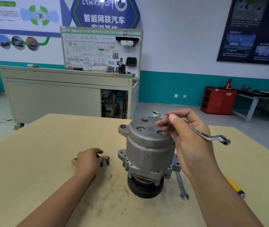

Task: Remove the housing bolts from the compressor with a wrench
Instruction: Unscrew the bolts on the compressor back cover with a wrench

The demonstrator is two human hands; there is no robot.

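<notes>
A grey metal compressor stands upright on its black pulley in the middle of the wooden table. My right hand holds a silver wrench just above and to the right of the compressor's top; the wrench's far end pokes out past my fingers over the housing. My left hand rests on the table left of the compressor, its fingertips on small dark bolts lying there.
A second wrench lies on the table to the right of the compressor's base. A yellow-handled tool lies further right, partly hidden by my forearm. Beyond the table stand a beige training bench and a red cabinet.
</notes>
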